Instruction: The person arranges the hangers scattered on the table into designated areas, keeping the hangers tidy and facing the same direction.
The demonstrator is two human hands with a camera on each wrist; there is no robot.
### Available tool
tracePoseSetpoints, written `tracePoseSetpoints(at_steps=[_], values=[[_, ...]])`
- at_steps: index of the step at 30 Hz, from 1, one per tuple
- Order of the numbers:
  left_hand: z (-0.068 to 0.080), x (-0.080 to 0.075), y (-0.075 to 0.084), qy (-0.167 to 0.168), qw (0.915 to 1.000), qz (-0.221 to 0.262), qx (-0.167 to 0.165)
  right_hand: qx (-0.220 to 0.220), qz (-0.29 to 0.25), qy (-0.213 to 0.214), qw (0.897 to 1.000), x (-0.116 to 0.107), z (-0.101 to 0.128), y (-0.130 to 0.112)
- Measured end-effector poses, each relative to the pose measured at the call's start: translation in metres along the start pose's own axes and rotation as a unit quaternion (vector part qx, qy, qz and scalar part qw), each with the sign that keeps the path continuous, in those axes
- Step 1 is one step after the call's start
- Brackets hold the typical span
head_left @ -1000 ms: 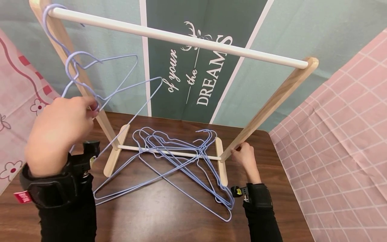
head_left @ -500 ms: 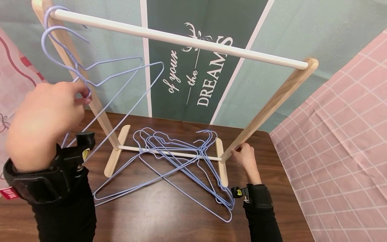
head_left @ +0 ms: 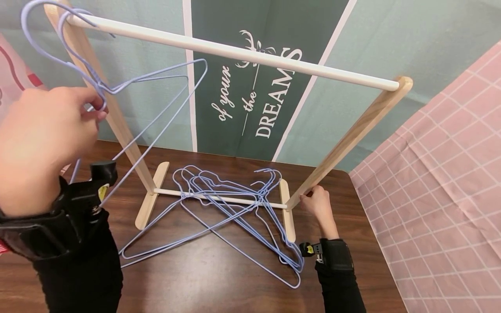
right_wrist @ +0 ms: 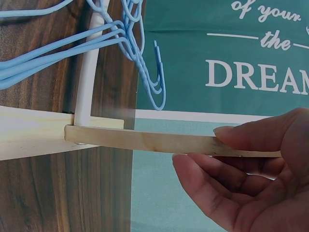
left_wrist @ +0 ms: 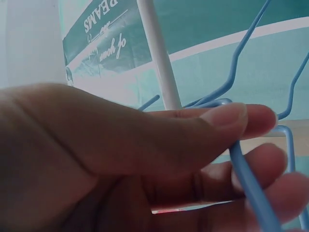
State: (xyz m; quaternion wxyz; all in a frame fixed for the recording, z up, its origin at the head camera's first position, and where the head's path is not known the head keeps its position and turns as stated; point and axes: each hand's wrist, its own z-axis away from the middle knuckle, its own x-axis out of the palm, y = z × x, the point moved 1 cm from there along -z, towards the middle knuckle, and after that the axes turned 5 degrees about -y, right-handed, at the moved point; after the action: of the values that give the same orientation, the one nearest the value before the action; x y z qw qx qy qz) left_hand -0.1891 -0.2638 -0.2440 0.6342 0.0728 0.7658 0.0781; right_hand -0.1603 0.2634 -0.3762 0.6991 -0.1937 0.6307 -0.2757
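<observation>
Left fingers [left_wrist: 263,121] pinching, right fingers [right_wrist: 203,186] pinching lower

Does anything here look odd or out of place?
Mainly the loose hangers: they lie criss-crossed over the lower bar of the wooden rack, looking tangled. The lettering behind runs sideways. Nothing looks broken or spilled.

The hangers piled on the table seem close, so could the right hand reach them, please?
Probably yes, if the right hand lets go of the post: the hangers lie nearby, some reaching past the wooden foot.
</observation>
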Motion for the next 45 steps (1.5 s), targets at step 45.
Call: tracePoseSetpoints(at_steps=[45], values=[[0.013, -0.037, 0.052, -0.066, 0.9976, 0.009, 0.017, -0.009, -0.001, 0.015, 1.0, 0.001, 0.003, -0.003]])
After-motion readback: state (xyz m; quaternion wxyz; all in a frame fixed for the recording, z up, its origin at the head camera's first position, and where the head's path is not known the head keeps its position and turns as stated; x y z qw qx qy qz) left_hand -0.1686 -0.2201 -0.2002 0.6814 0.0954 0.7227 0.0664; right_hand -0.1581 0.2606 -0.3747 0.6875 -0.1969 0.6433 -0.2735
